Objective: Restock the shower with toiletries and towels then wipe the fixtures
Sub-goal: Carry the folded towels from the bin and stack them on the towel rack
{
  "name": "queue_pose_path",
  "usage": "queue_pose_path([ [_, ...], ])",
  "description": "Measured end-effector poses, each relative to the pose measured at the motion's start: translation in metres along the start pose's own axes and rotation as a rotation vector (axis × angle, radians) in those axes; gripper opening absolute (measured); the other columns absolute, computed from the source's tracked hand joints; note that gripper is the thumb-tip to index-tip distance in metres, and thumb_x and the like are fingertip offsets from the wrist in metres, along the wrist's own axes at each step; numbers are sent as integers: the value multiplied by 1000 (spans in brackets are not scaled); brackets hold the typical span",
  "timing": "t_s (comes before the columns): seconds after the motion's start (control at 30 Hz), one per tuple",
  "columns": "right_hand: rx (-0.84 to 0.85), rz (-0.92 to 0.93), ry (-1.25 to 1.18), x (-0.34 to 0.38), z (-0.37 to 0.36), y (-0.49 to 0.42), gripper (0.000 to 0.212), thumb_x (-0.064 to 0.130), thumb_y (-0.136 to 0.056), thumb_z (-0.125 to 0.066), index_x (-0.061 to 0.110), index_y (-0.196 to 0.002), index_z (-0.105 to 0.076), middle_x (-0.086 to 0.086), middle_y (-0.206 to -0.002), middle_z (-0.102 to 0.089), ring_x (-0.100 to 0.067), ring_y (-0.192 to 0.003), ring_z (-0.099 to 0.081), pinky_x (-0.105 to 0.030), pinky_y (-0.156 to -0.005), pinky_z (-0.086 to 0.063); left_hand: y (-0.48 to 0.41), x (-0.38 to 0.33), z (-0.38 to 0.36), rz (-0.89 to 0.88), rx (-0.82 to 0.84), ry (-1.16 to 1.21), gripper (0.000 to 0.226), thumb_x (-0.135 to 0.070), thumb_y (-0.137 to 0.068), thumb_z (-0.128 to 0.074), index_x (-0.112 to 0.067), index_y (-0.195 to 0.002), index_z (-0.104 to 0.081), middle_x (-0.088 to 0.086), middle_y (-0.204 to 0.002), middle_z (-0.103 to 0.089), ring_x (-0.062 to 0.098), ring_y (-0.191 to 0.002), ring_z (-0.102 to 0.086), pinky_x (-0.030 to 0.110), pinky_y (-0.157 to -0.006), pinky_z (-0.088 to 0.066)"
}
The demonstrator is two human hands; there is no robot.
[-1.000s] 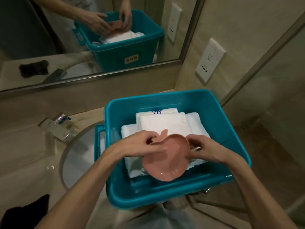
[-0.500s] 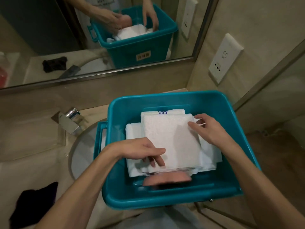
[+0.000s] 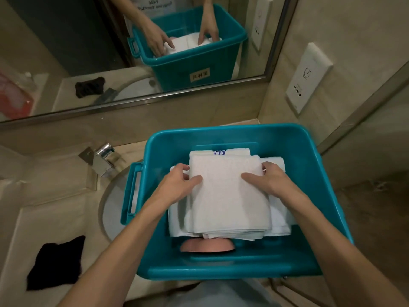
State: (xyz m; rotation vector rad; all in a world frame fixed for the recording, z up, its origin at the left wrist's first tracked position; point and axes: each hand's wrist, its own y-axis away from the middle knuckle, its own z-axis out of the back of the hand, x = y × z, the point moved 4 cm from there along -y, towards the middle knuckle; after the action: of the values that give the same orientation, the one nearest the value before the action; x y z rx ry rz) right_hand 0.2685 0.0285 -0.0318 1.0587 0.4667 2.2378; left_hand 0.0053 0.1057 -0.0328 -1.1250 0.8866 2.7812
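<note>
Beige stone counter carries a black cloth; a teal bin sits over the sink, faucet and mirror beyond. In the bin, left hand and right hand clasp the top folded towel by its side edges, thumbs lying on top.

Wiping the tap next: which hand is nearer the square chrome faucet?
Left. The left hand grips the folded white towel's edge nearest the faucet; the right hand grips the opposite edge.
</note>
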Motion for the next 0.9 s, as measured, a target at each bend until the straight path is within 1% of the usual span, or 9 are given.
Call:
queue_pose_path([
  [0.17,44,38,-197,-7,-3,3,54,46,-84,-73,18,-125,-53,3,-115,-64,-15,-96,-64,-33,-74,-53,1,5,-11,60,-59,96,43,-47,-84,-68,-26,-119,-54,-8,-108,-66,12,-96,-65,36,-86,-54],
  [0.33,86,69,-160,-11,-8,-3,39,39,-94,-63,18,-124,-51,2,-117,-62,-19,-98,-60,-31,-71,-47,0,9,-19,160,-103,97,42,-52,-86,-66,-25,-115,-53,-6,-106,-65,17,-97,-64,39,-89,-53],
  [0.47,-148,222,-84,-5,-6,5,26,37,-89,-66,20,-103,-54,3,-103,-62,-20,-89,-58,-34,-72,-44,4,3,-23,98,-204,23,28,-44,-89,-65,-22,-103,-55,-6,-97,-66,17,-90,-64,37,-80,-52],
  [0.53,-205,267,-184,-6,-9,11,26,36,-86,-68,22,-105,-56,4,-104,-64,-19,-92,-61,-38,-78,-50,8,5,-27,66,-243,82,25,-41,-89,-66,-20,-100,-56,-3,-96,-65,18,-86,-63,37,-78,-51],
  [0.6,-157,244,-304,-8,-11,11,27,34,-86,-69,25,-108,-57,7,-103,-67,-16,-92,-64,-37,-80,-54,12,10,-31,78,-251,229,26,-41,-88,-68,-19,-99,-59,-1,-96,-66,18,-83,-61,34,-74,-49],
  [0.67,-6,179,-395,-9,-11,8,27,32,-88,-71,25,-110,-59,6,-104,-70,-13,-89,-68,-32,-71,-55,16,15,-34,142,-229,325,28,-41,-89,-69,-16,-98,-61,0,-93,-67,17,-81,-61,28,-67,-46],
  [0.77,201,58,-437,-15,-11,4,32,32,-90,-72,24,-118,-58,3,-108,-70,-12,-88,-68,-24,-58,-51,16,17,-35,180,-160,243,30,-45,-91,-65,-17,-82,-57,-9,-75,-58,10,-68,-55,25,-57,-36],
  [0.83,228,22,-347,-18,-10,2,38,33,-90,-71,23,-122,-54,2,-112,-67,-17,-94,-67,-31,-68,-56,12,12,-32,146,-107,154,30,-46,-91,-64,-19,-79,-56,-9,-74,-60,10,-67,-55,27,-56,-37],
  [0.9,223,33,-292,-15,-6,4,40,29,-91,-70,21,-127,-54,1,-115,-66,-19,-98,-66,-33,-73,-58,4,14,-31,118,-50,113,30,-48,-89,-64,-19,-95,-64,-6,-91,-68,13,-81,-64,28,-64,-45],
])
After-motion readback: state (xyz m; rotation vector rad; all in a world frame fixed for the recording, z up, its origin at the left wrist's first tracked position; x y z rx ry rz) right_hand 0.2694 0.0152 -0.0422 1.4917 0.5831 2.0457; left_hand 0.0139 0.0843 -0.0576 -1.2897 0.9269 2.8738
